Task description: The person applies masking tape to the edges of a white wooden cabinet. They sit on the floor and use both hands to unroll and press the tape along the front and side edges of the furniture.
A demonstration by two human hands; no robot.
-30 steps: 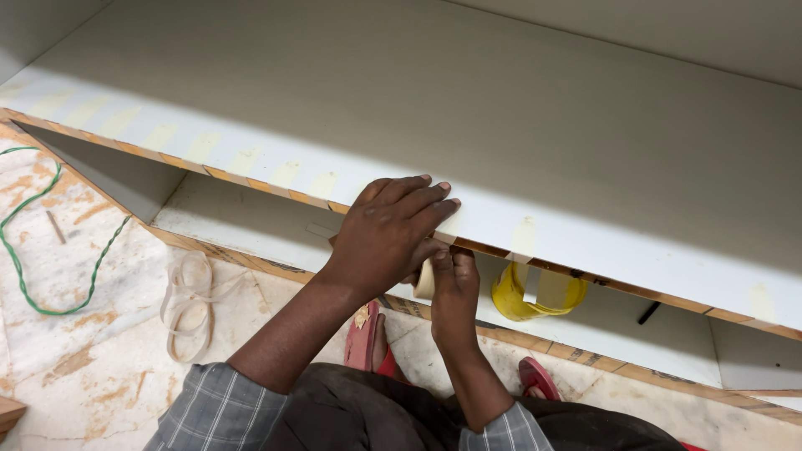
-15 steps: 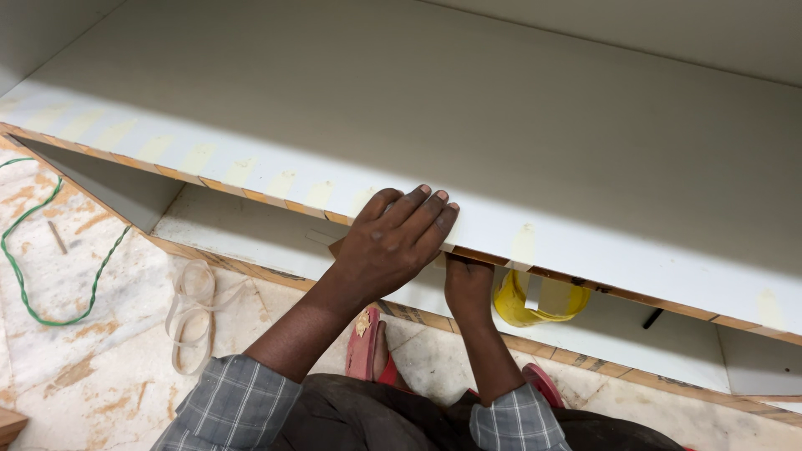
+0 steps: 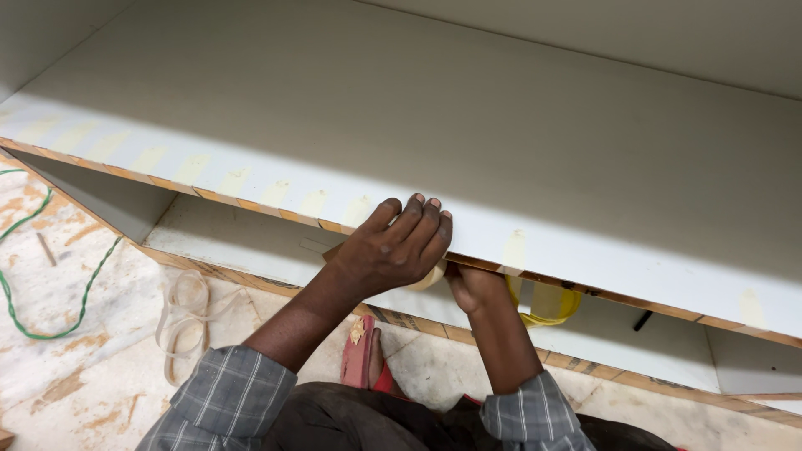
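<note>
A long white laminated board with a raw brown front edge spans the view, and short strips of pale tape cross that edge. My left hand lies flat over the edge with its fingers on the top face. Under its palm a cream roll of masking tape peeks out. My right hand is just below the edge beside that roll and appears to grip it, its fingers hidden under the board. A yellow tape roll hangs right of my right hand.
A second white panel lies below the board. On the marble floor are a green cable, looped beige strapping and my red sandal. A small black object lies under the board at the right.
My left hand has slid right along the board edge and pressed flat. My right hand has gone further under the edge with the cream roll.
</note>
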